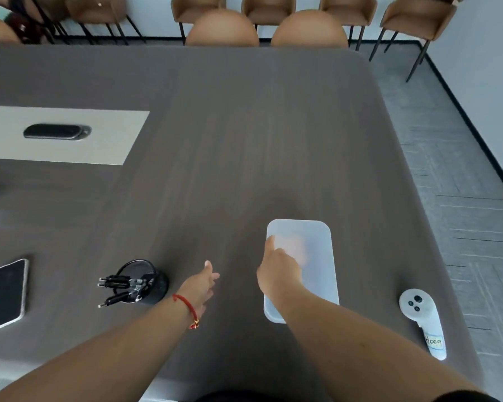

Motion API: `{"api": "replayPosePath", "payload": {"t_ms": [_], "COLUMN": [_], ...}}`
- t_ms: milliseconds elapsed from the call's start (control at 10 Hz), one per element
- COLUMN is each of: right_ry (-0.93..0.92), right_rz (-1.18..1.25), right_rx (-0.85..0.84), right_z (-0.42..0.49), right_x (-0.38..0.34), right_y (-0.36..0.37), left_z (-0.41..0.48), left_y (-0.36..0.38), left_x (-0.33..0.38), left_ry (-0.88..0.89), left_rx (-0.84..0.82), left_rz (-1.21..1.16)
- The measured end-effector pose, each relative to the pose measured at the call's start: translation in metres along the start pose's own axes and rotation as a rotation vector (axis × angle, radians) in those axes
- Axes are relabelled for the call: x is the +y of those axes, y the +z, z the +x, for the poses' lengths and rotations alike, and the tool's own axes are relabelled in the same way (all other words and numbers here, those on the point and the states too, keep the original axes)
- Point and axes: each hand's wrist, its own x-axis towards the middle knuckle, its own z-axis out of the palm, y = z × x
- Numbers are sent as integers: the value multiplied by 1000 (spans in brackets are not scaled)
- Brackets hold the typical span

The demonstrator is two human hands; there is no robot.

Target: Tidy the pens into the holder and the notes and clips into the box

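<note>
A black mesh pen holder (145, 282) stands near the table's front left, with several black pens (119, 285) sticking out of it. To the right lies a frosted white plastic box (317, 256) with its lid on. My right hand (279, 271) rests on the lid's left side, thumb up, fingers seen blurred through the plastic. My left hand (204, 285), with a red string bracelet at the wrist, hovers open over the table between holder and box, holding nothing. No loose notes or clips are visible.
A black phone (8, 294) lies at the front left. A white controller (421, 320) with a label lies at the front right near the table edge. A cable port (57, 132) sits in a light panel at the left. Brown chairs (308, 30) line the far side.
</note>
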Motion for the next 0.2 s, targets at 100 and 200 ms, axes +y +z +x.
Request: {"api": "replayPosePath", "payload": {"t_ms": [100,200], "right_ry": [29,71], "right_rz": [3,278], "right_rx": [-83,-326], "right_z": [1,0], "right_x": [-4,2], "right_y": [-18,-41], "left_z": [-15,-26], "left_y": [2,-3], "left_x": [13,21], "left_ry": [21,39], "left_rx": [-52,-119], "left_rz": [-3,-19]}}
